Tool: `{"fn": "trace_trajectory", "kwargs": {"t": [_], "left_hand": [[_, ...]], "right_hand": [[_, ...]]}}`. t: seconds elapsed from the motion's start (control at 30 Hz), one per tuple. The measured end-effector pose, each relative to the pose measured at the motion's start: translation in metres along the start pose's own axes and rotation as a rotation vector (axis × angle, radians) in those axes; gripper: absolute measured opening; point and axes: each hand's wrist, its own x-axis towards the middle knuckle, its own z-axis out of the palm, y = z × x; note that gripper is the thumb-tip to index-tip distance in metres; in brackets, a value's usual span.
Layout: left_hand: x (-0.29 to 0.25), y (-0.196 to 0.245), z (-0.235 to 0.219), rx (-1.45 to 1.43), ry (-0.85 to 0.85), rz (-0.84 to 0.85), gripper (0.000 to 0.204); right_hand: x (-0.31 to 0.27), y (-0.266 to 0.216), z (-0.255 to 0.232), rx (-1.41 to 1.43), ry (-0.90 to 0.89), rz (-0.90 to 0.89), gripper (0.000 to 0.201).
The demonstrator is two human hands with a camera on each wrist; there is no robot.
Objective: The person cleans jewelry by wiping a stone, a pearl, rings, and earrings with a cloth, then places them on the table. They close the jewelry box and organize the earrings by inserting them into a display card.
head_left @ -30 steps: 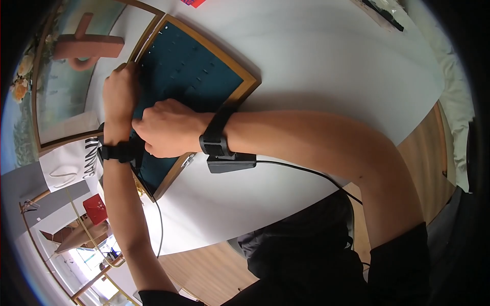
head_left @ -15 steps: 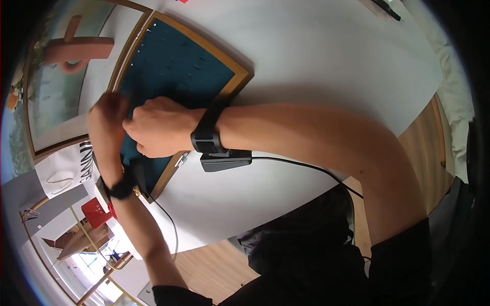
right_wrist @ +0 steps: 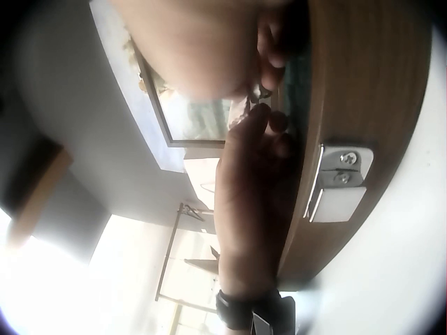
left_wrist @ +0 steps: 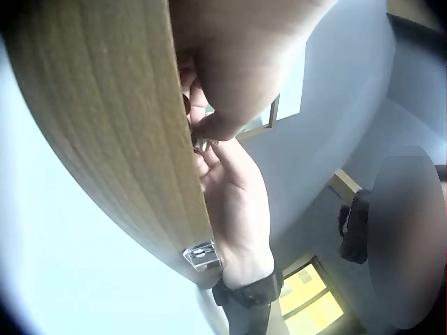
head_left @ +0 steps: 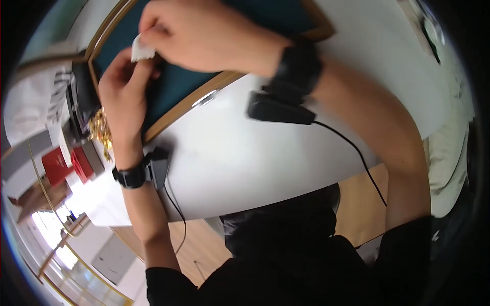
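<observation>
Both hands meet over a dark teal board (head_left: pixel 186 84) set in a shallow wooden frame (head_left: pixel 176 112). Between them is a small white piece (head_left: pixel 143 50) with a scalloped edge, thin like cloth or paper. My right hand (head_left: pixel 209 35) pinches its top between thumb and fingers. Thumb and forefinger of my left hand (head_left: pixel 125 97) pinch its lower edge from below. In the right wrist view the pale piece (right_wrist: pixel 239 112) shows between the two hands, partly covered by fingers. The frame's side hides part of the fingers in the left wrist view.
A metal latch (head_left: pixel 205 99) sits on the wooden frame's near side. Gold tinsel-like material (head_left: pixel 100 127) and red boxes (head_left: pixel 81 162) lie to the left. Cables run from both wrist cameras over the white table (head_left: pixel 224 158). A larger glazed picture stands beyond, visible in the right wrist view.
The head view has shifted, so the board sits higher. My left hand has drawn back from the board's far left side and turned, fingers up. The white piece now shows between the hands.
</observation>
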Motion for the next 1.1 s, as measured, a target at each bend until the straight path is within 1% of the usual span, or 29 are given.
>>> {"fn": "trace_trajectory", "kwargs": {"t": [0.03,0.07,0.1,0.13,0.17,0.2,0.23,0.27,0.3,0.33,0.37,0.4,0.43,0.47,0.5,0.53,0.57,0.6,0.63,0.67,0.73,0.77,0.83,0.87,0.93,0.97,1.03,1.07,1.1], "left_hand": [[0.0,0.0,0.0,0.013,-0.002,-0.004,0.021],[0.0,0.0,0.003,0.005,0.014,0.034,0.019],[-0.001,0.0,0.004,-0.003,0.029,0.068,0.017],[-0.002,-0.002,0.0,0.053,0.027,0.056,0.023],[-0.003,-0.004,-0.004,0.108,0.023,0.042,0.028],[-0.006,-0.005,-0.004,0.143,0.041,0.06,0.023],[-0.004,0.014,0.003,-0.189,0.001,-0.045,0.01],[-0.007,0.013,0.012,-0.207,0.078,0.017,0.014],[-0.007,0.01,0.016,-0.223,0.153,0.082,0.018],[-0.005,0.011,0.014,-0.232,0.181,0.069,0.018],[-0.001,0.015,0.009,-0.234,0.127,-0.021,0.018],[0.001,0.016,0.006,-0.237,0.071,-0.107,0.017],[0.001,0.013,0.007,-0.245,0.089,-0.112,0.017],[0.001,0.011,0.008,-0.284,0.083,-0.083,0.017],[0.001,0.01,0.007,-0.321,0.075,-0.05,0.018],[-0.008,0.009,-0.004,-0.406,0.008,0.098,0.018],[-0.009,0.009,-0.001,-0.408,0.019,0.095,0.018],[-0.009,0.01,0.006,-0.319,0.099,0.108,0.019],[-0.01,0.012,0.01,-0.229,0.173,0.121,0.019],[-0.008,0.015,0.008,-0.23,0.173,0.122,0.019],[-0.004,0.027,0.001,-0.222,0.085,-0.099,0.02],[-0.003,0.019,0.002,-0.222,0.087,-0.097,0.02],[-0.003,0.002,0.002,-0.352,0.058,0.176,0.021],[-0.002,-0.005,0.003,-0.352,0.056,0.176,0.021],[-0.002,0.007,0.002,-0.273,0.054,0.05,0.021],[-0.003,0.013,0.002,-0.273,0.052,0.053,0.021],[-0.005,0.032,0.0,-0.118,0.068,-0.156,0.021],[-0.006,0.029,0.003,-0.117,0.063,-0.153,0.021],[-0.01,0.023,0.008,-0.134,0.113,-0.046,0.02]], "right_hand": [[-0.002,-0.004,-0.003,-0.005,-0.037,-0.016,0.019],[0.003,0.001,-0.006,0.147,0.018,-0.163,0.019],[0.002,-0.019,-0.018,0.206,-0.1,0.076,0.025],[-0.001,-0.015,-0.018,0.211,-0.069,-0.05,0.024],[0.001,-0.018,-0.016,0.07,-0.091,0.003,0.023],[0.003,-0.022,-0.013,0.102,-0.131,0.103,0.02],[0.0,-0.016,-0.014,0.36,-0.219,0.111,0.016],[0.004,-0.025,-0.015,0.22,-0.237,0.17,0.012],[0.009,-0.036,-0.011,0.15,-0.213,0.328,0.012],[0.005,-0.033,-0.015,0.251,-0.23,0.239,0.012],[0.001,-0.028,-0.02,0.354,-0.245,0.151,0.012],[0.0,-0.031,-0.015,0.354,-0.271,0.146,0.012],[-0.001,-0.034,-0.012,0.218,-0.242,0.149,0.012],[-0.002,-0.037,-0.009,0.082,-0.207,0.149,0.012],[-0.004,-0.04,-0.004,0.081,-0.22,0.141,0.012],[-0.007,-0.044,0.003,-0.008,-0.147,0.119,0.011],[-0.008,-0.046,0.008,-0.096,-0.073,0.098,0.009],[-0.006,-0.045,0.003,-0.095,-0.079,0.097,0.009],[-0.003,-0.044,-0.009,-0.074,-0.196,0.133,0.006],[-0.001,-0.043,-0.016,-0.054,-0.31,0.168,0.004],[-0.005,-0.04,-0.01,-0.091,-0.265,0.138,0.005],[-0.007,-0.04,-0.006,-0.125,-0.221,0.108,0.009],[-0.01,-0.044,0.001,-0.185,-0.185,0.086,0.012],[-0.012,-0.046,0.002,-0.247,-0.145,0.067,0.015],[-0.012,-0.049,-0.001,-0.292,-0.159,0.0,0.017],[-0.011,-0.05,-0.002,-0.334,-0.177,-0.066,0.019],[-0.007,-0.05,-0.007,-0.383,-0.21,-0.073,0.02],[-0.007,-0.05,-0.009,-0.433,-0.244,-0.079,0.021],[-0.007,-0.047,-0.009,-0.437,-0.24,-0.077,0.021]]}}
